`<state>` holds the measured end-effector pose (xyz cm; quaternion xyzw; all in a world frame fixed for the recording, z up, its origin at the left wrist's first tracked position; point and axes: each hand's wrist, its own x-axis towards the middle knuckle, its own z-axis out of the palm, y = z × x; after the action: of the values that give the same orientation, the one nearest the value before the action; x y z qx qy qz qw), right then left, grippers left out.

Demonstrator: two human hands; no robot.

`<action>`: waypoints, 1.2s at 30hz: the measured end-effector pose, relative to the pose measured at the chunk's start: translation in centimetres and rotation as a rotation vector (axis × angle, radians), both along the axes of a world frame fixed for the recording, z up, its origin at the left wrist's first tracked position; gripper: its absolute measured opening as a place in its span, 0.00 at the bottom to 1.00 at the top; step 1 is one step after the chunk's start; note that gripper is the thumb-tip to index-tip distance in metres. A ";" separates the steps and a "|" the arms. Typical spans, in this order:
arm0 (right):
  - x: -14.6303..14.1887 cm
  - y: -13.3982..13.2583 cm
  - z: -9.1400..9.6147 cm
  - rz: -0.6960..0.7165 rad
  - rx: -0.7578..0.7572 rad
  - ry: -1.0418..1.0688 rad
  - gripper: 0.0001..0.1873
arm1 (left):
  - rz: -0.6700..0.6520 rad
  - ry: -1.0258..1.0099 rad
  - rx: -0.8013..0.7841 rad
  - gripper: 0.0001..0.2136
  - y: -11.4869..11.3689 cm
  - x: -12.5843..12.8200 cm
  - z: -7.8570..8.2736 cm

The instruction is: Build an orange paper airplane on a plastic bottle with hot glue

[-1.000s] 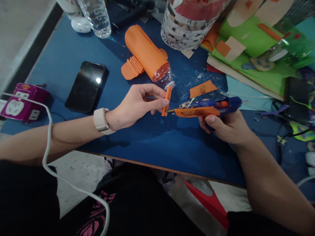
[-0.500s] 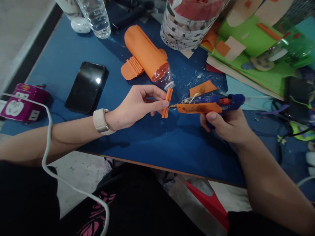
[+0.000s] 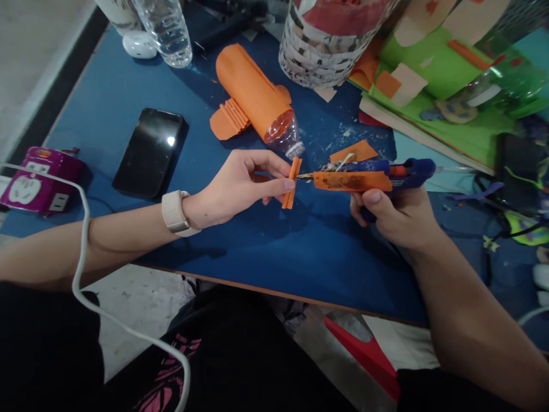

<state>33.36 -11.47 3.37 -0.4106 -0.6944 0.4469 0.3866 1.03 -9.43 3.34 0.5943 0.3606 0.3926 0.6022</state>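
Note:
Between thumb and fingers, my left hand point(image 3: 253, 177) pinches a small folded strip of orange paper point(image 3: 290, 197), held upright over the table. My right hand point(image 3: 392, 214) is wrapped round a blue glue gun point(image 3: 412, 171), its metal nozzle pointing left at the strip, close to its upper part. Along the gun's side lies a stained orange paper piece point(image 3: 351, 181); how it is attached I cannot tell. Just beyond my left hand lies a clear plastic bottle point(image 3: 285, 134) wrapped in orange paper point(image 3: 253, 91), with a pleated orange piece point(image 3: 230, 119) at its side.
On the blue table point(image 3: 206, 252) lie a black phone-like device point(image 3: 150, 151) and a purple power adapter point(image 3: 45, 177). A water bottle point(image 3: 165, 31) and a woven paper basket point(image 3: 317, 48) stand behind. Green papers point(image 3: 437, 86) fill the back right. A white cable point(image 3: 83, 229) crosses my left arm.
The glue gun has shifted slightly right and up in my right hand, its nozzle drawing back a little from the folded strip. My left hand has hardly moved.

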 end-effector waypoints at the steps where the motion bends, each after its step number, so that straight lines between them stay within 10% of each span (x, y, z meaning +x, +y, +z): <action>1: -0.1 0.0 0.1 -0.002 -0.001 0.013 0.28 | -0.001 -0.002 -0.002 0.25 0.0 0.0 0.0; 36: -0.6 0.1 0.8 -0.084 -0.021 0.038 0.31 | -0.045 0.020 -0.032 0.22 -0.2 0.0 0.8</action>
<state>32.71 -11.41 4.12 -0.4351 -0.6643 0.4453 0.4135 1.04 -9.64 4.11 0.5966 0.3594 0.3671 0.6166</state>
